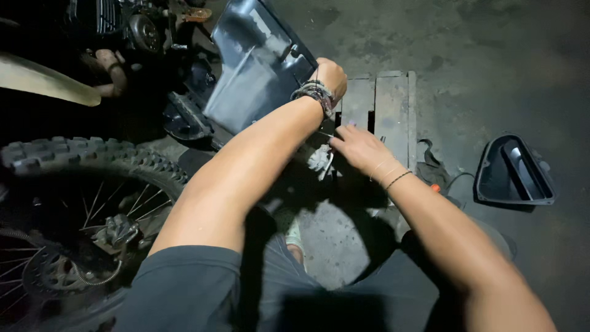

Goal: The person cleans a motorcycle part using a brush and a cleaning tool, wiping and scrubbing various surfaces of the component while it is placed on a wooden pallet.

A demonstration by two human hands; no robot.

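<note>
Fingers of our left hand [330, 75] wrap the right edge of the dark plastic fender panel [255, 61], held tilted at far centre; our right hand [361, 149], loosely spread, sits just nearer over a wooden pallet [388, 104]. Knobby rear wheel [80, 209] near left, black cover [513, 172] right.

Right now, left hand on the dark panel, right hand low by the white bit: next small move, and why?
Probably close the right hand on the white part: its fingers are open and just short of it, while the left hand steadies the dark plastic panel upright.
</note>
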